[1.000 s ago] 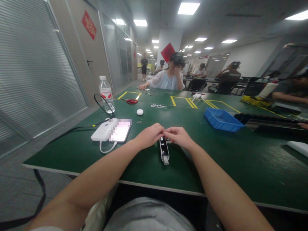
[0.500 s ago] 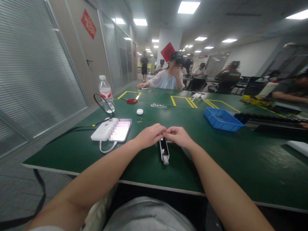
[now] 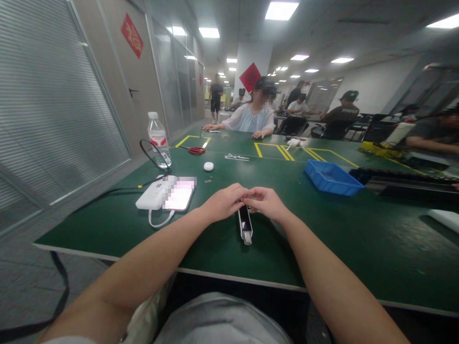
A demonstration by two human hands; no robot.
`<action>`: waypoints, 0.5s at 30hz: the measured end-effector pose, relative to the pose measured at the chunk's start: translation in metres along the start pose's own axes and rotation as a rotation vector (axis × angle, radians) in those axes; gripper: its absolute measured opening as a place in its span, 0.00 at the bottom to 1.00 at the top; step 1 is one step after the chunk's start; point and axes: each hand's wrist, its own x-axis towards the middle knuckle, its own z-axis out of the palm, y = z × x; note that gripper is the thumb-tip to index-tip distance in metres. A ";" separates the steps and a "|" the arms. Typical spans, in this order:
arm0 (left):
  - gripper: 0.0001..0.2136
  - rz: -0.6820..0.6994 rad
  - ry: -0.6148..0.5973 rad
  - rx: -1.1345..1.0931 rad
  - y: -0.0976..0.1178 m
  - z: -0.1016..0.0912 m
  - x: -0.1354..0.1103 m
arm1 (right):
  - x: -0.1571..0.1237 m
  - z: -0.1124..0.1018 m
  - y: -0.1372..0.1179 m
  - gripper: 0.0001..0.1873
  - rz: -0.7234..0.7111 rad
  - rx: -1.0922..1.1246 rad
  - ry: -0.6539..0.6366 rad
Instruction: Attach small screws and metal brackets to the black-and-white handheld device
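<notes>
A slim white device with a glossy black face [image 3: 245, 222] lies on the green table, its narrow light-grey end toward me. Over its far end my left hand [image 3: 226, 200] and my right hand [image 3: 264, 201] meet, fingertips pressed together. Both hands have closed, bent fingers. Whatever sits between the fingertips is hidden, and the far end of the device is covered by them. Beyond the hands, to the left, are a rounded white case [image 3: 208, 166] and several tiny rings [image 3: 208, 180].
On the left are a phone [image 3: 179, 195], cabled to a white power bank [image 3: 152, 195], and a water bottle [image 3: 158, 143]. Red-handled scissors [image 3: 196, 150] lie farther back. A blue tray [image 3: 332, 177] stands to the right. Opposite sits a person [image 3: 249, 117].
My hands stay over the device's far end, with only a slight shift of the right fingers. The person opposite has lowered a hand from the face to the table.
</notes>
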 end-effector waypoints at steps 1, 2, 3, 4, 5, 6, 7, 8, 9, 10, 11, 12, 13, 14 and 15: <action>0.09 0.005 0.003 0.000 0.000 0.000 0.000 | 0.000 0.000 0.000 0.18 -0.003 0.016 -0.005; 0.09 0.010 0.008 -0.001 0.000 0.000 0.000 | 0.000 0.000 0.000 0.18 -0.006 0.029 -0.009; 0.09 0.013 0.015 -0.002 0.000 0.001 0.000 | 0.000 0.000 0.000 0.17 -0.007 0.044 -0.012; 0.10 0.016 0.024 -0.003 0.000 0.001 0.000 | 0.000 0.000 0.000 0.17 -0.009 0.060 -0.015; 0.10 0.019 0.033 -0.005 -0.001 0.001 0.000 | 0.000 -0.001 0.000 0.17 -0.012 0.076 -0.017; 0.10 0.021 0.042 -0.008 -0.001 0.001 0.000 | 0.000 -0.001 0.000 0.17 -0.017 0.091 -0.019; 0.10 0.022 0.049 -0.010 -0.001 0.001 0.000 | 0.000 -0.001 0.001 0.17 -0.022 0.105 -0.018; 0.11 0.022 0.053 -0.012 -0.002 0.001 0.000 | 0.001 -0.002 0.001 0.17 -0.028 0.115 -0.014; 0.11 0.022 0.055 -0.011 -0.002 0.001 0.000 | 0.001 -0.002 0.002 0.17 -0.034 0.122 -0.007; 0.12 0.020 0.058 -0.009 -0.003 0.001 0.000 | 0.002 -0.003 0.002 0.18 -0.039 0.128 -0.001; 0.12 0.016 0.060 -0.005 -0.003 0.001 0.000 | 0.002 -0.004 0.003 0.18 -0.043 0.134 0.006; 0.12 0.012 0.064 -0.001 -0.004 0.001 -0.001 | 0.003 -0.004 0.003 0.18 -0.045 0.139 0.010; 0.12 0.007 0.071 0.001 -0.004 0.002 -0.001 | 0.003 -0.005 0.003 0.18 -0.045 0.143 0.013; 0.12 0.002 0.081 0.002 -0.005 0.002 -0.001 | 0.003 -0.005 0.003 0.18 -0.042 0.148 0.016; 0.12 -0.002 0.089 0.001 -0.005 0.003 -0.001 | 0.003 -0.005 0.002 0.18 -0.039 0.152 0.019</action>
